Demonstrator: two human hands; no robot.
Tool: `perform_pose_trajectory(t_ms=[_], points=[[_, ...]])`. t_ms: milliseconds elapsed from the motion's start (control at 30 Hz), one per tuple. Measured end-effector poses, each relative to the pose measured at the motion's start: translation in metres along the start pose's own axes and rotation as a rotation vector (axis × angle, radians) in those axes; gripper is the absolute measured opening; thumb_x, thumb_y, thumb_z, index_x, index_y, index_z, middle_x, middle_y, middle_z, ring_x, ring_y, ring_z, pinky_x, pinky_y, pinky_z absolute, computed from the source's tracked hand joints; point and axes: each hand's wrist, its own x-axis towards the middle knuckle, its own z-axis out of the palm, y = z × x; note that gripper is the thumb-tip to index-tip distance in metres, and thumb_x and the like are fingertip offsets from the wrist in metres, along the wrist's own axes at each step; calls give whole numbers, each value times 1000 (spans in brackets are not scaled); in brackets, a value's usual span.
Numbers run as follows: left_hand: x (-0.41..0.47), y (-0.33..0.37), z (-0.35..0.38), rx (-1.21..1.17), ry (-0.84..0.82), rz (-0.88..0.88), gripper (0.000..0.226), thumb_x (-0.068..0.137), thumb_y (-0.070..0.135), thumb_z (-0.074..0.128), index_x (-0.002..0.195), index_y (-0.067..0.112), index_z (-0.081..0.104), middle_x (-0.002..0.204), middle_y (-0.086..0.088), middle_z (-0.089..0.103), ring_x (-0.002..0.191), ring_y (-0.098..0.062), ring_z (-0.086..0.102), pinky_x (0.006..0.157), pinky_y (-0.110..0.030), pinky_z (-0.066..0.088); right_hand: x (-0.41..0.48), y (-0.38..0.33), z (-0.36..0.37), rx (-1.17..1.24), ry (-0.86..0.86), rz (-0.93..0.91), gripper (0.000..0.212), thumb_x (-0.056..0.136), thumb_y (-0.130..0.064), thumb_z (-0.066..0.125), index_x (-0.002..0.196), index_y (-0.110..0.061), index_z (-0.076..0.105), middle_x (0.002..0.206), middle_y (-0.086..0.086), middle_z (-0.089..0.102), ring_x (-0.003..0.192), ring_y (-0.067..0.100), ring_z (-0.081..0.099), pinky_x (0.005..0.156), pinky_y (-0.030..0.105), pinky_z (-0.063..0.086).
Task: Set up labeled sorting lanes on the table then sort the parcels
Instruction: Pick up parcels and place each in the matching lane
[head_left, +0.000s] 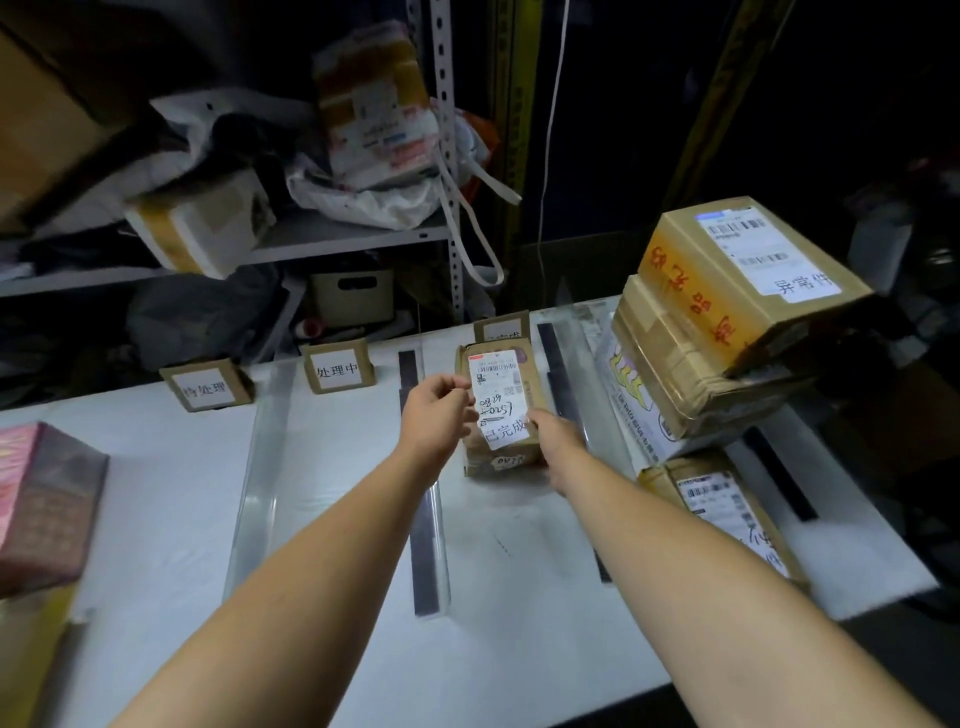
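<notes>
- Parcel (501, 415): a small brown carton with a white shipping label and handwritten digits. It sits in the third lane of the white desk (332, 441), just in front of a card sign (503, 327) that it partly hides.
- Both bare forearms reach straight out from the lower edge of the view and meet at the parcel.
- The left hand (441, 410) has its fingers curled, pinching the carton's left edge beside the label.
- The right hand (558, 431) clasps the lower right side. Its fingertips are hidden behind the box.
- Two other cardboard signs stand along the far edge, 待处理 (205, 387) and 处理中 (337, 370).
- A clear divider (257, 467) and dark strips (423, 545) separate the lanes.
- At the right, a tilted stack of cartons (727, 332) has 异常件 on its top label, and a flat parcel (727, 512) lies in front of it.
- A pink box (47, 499) sits at the left end.
- Behind the desk, a metal shelf (337, 236) holds bags and packages in a dim room.
</notes>
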Motion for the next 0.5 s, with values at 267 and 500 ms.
perform_pose_trajectory(t_ms=[267, 500], points=[[-38, 25, 2, -35, 71, 50, 23, 92, -4, 44, 88, 13, 59, 77, -1, 62, 65, -14, 58, 56, -23, 43, -54, -33, -13, -706, 78, -521, 23, 92, -35, 58, 105, -19, 67, 100, -1, 66, 89, 23, 61, 71, 30, 50], [-88, 51, -60, -27, 328, 153, 20, 92, 1, 48, 95, 13, 64, 85, -6, 65, 71, -15, 60, 59, -24, 42, -136, -67, 47, -580, -281, -782, 26, 94, -30, 59, 118, -24, 67, 109, -2, 69, 100, 20, 63, 86, 34, 54]])
